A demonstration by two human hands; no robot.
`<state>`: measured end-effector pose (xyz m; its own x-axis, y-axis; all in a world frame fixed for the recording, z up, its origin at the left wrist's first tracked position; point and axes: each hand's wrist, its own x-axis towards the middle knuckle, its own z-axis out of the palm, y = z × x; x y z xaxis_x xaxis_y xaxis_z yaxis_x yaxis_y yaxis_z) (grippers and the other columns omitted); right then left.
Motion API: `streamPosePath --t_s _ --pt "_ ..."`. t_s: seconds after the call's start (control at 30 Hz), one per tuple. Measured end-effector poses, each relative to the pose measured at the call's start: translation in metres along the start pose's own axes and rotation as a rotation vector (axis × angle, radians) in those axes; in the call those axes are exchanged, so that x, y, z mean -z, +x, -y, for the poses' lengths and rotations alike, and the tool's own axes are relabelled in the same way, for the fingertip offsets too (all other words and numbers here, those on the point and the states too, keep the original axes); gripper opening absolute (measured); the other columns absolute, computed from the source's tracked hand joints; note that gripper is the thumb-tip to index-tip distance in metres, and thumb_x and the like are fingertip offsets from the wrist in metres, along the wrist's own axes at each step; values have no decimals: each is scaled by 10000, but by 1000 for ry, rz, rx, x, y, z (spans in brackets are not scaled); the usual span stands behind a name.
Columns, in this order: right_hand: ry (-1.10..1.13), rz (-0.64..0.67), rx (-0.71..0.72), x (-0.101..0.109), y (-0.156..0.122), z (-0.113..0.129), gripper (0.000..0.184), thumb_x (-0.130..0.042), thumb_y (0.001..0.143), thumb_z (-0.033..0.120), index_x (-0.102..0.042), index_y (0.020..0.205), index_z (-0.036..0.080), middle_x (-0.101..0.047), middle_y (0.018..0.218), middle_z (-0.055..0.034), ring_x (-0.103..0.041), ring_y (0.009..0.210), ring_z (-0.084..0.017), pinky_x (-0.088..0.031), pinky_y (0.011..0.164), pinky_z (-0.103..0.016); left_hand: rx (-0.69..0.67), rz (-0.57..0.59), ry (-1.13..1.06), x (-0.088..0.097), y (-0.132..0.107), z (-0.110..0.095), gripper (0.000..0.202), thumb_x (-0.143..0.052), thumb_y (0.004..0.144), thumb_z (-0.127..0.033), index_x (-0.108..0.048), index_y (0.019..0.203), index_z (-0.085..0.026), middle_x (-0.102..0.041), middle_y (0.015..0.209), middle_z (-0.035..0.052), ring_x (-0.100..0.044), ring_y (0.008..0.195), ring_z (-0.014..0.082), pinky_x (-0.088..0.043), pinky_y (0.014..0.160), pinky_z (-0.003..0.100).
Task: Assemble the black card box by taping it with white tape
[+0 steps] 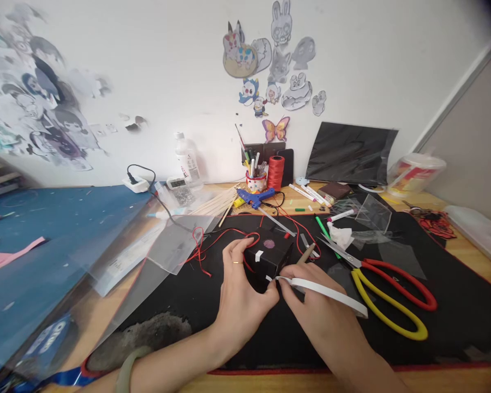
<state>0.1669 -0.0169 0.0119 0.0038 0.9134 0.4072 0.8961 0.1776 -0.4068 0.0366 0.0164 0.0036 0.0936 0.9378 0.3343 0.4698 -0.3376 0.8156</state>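
Observation:
In the head view a small black box (276, 244) with a round purplish mark and a small white piece (259, 255) on top sits on a black mat (204, 327). My left hand (239, 295) curves round its left side, fingertips at the top edge, thumb low at the front. My right hand (317, 303) pinches the narrow end of a roll of white tape (329, 291), whose ring lies over the hand. Both thumbs meet at the box's near corner. Behind the right fingers, a tan pointed stick (306, 254) sticks out; its grip is hidden.
Scissors with red and yellow handles (387, 297) lie open at right. Red cord (198, 245) loops behind the box. A blue glue gun (256, 197), a red thread spool (275, 173) and a pen cup (256, 181) stand at the back. Clear plastic sheets (180, 243) lie left.

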Motion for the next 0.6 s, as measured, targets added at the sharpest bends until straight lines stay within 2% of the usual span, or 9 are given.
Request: streamPosePath --t_s 0.17,0.43,0.6 --pt "12 84 -69 -2 3 0 108 -531 772 135 -563 692 201 -605 698 4 -567 712 -188 -414 633 -309 2 54 48 0 1 0 598 -584 649 -160 -341 1189 -247 -357 1216 50 -396 1147 203 -376 947 357" --pt "74 116 -56 -2 6 -4 121 -484 793 139 -539 699 192 -596 732 -8 -552 748 -185 -402 685 -317 13 99 46 -2 7 3 598 -614 667 -231 -315 1185 -235 -396 1231 59 -402 1151 211 -379 940 369" --pt "217 167 -165 -3 8 -2 109 -471 798 169 -528 709 198 -595 767 -12 -540 781 -189 -384 706 -314 2 23 49 -5 6 4 583 -608 654 -187 -325 1162 -226 -403 1218 65 -433 1112 208 -413 897 358"
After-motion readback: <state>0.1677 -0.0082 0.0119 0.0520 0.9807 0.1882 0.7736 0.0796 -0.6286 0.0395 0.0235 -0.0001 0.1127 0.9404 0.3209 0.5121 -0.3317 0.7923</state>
